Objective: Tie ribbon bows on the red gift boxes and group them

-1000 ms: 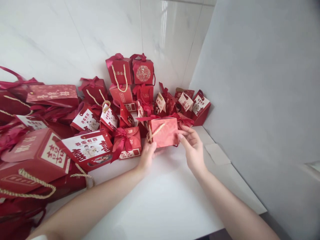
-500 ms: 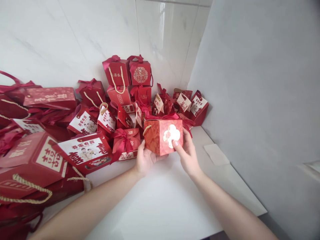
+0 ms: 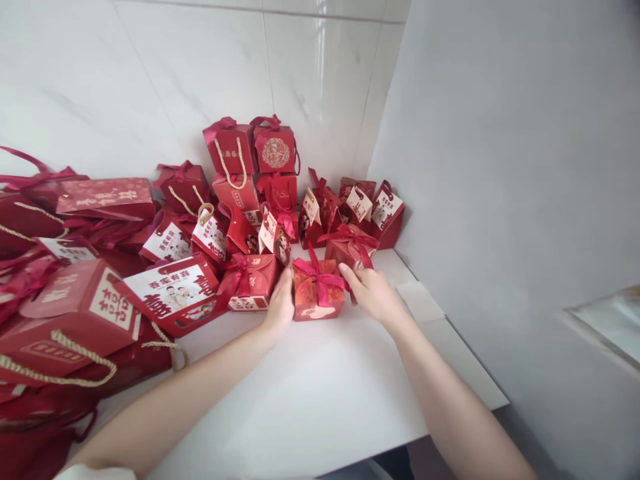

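Observation:
A small red gift box [image 3: 316, 298] with a pink ribbon bow on top stands upright on the white tabletop [image 3: 320, 393]. My left hand [image 3: 283, 305] presses against its left side, fingers curled round the edge. My right hand [image 3: 373, 293] holds its right side, fingers stretched toward the bow. To the left of it sits another red box with a bow [image 3: 250, 283]; behind it to the right stands a red box with a ribbon [image 3: 350, 248].
Several red gift boxes and bags fill the corner, some stacked [image 3: 250, 150] against the tiled wall. Larger red bags with gold rope handles [image 3: 65, 320] crowd the left. A grey wall [image 3: 500, 167] bounds the right; the table edge runs near the front right.
The box was held up and turned in both hands, showing a white cut-out face. Now it stands on the table with its bow up, both hands still on its sides.

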`<state>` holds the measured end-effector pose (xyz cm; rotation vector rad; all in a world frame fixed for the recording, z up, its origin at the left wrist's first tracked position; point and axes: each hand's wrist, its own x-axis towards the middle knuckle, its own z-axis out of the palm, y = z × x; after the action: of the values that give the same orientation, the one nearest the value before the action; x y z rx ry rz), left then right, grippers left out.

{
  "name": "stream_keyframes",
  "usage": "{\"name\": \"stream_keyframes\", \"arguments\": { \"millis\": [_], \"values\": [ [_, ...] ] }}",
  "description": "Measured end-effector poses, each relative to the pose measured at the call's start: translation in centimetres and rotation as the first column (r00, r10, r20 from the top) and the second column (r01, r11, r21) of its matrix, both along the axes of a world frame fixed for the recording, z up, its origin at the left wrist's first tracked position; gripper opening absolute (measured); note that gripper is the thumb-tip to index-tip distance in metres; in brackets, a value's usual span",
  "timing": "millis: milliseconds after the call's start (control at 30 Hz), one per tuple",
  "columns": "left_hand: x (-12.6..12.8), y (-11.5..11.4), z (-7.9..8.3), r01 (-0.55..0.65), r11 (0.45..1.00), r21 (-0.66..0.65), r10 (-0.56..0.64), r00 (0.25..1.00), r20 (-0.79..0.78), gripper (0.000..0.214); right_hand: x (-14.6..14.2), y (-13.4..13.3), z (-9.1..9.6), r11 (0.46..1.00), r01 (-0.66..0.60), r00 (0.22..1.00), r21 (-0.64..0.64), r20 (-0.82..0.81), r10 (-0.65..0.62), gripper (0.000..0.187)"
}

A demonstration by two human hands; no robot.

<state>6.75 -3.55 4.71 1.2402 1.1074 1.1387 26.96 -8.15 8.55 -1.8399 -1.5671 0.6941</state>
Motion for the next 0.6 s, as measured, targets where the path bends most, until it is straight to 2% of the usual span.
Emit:
{"name": "stream_keyframes", "arguments": {
  "millis": [67,167,233,333,367,433,533,600],
  "values": [
    [-0.2,-0.1,2.0,0.042,0.998,0.038,-0.040,0.997,-0.068,0.055,0.4,0.1,0.1,0.999,0.037,0.999,0.000,-0.018,-0.037,0.070],
    [-0.6,-0.7,5.8,0.165,0.947,0.276,-0.074,0.947,-0.313,0.054,1.0,0.4,0.1,0.997,0.054,0.994,0.061,-0.093,-0.048,0.065],
    [-0.7,-1.4,8.2,0.304,0.900,0.312,-0.093,0.834,-0.544,0.052,1.2,0.5,0.0,0.997,-0.012,0.988,0.081,-0.149,0.024,0.063],
    [-0.4,-2.3,11.0,0.423,0.891,0.166,-0.111,0.557,-0.823,0.056,1.4,0.5,0.1,0.992,-0.119,0.969,0.031,-0.213,0.122,0.074],
    [-0.3,-2.5,11.7,0.434,0.891,0.134,-0.102,0.479,-0.872,0.057,1.5,0.5,0.1,0.992,-0.123,0.966,0.013,-0.227,0.122,0.078],
    [-0.2,-2.8,12.6,0.439,0.888,0.134,-0.056,0.393,-0.918,0.058,1.7,0.4,0.3,0.996,-0.084,0.964,0.020,-0.253,0.086,0.082],
    [0.1,-3.3,13.1,0.425,0.889,0.171,0.018,0.341,-0.940,0.063,1.8,0.4,0.5,0.996,-0.014,0.960,0.086,-0.277,0.038,0.080],
    [0.4,-4.0,12.7,0.400,0.896,0.191,0.053,0.330,-0.942,0.073,1.7,0.4,0.4,0.992,0.009,0.959,0.125,-0.282,0.027,0.077]
  ]
}}
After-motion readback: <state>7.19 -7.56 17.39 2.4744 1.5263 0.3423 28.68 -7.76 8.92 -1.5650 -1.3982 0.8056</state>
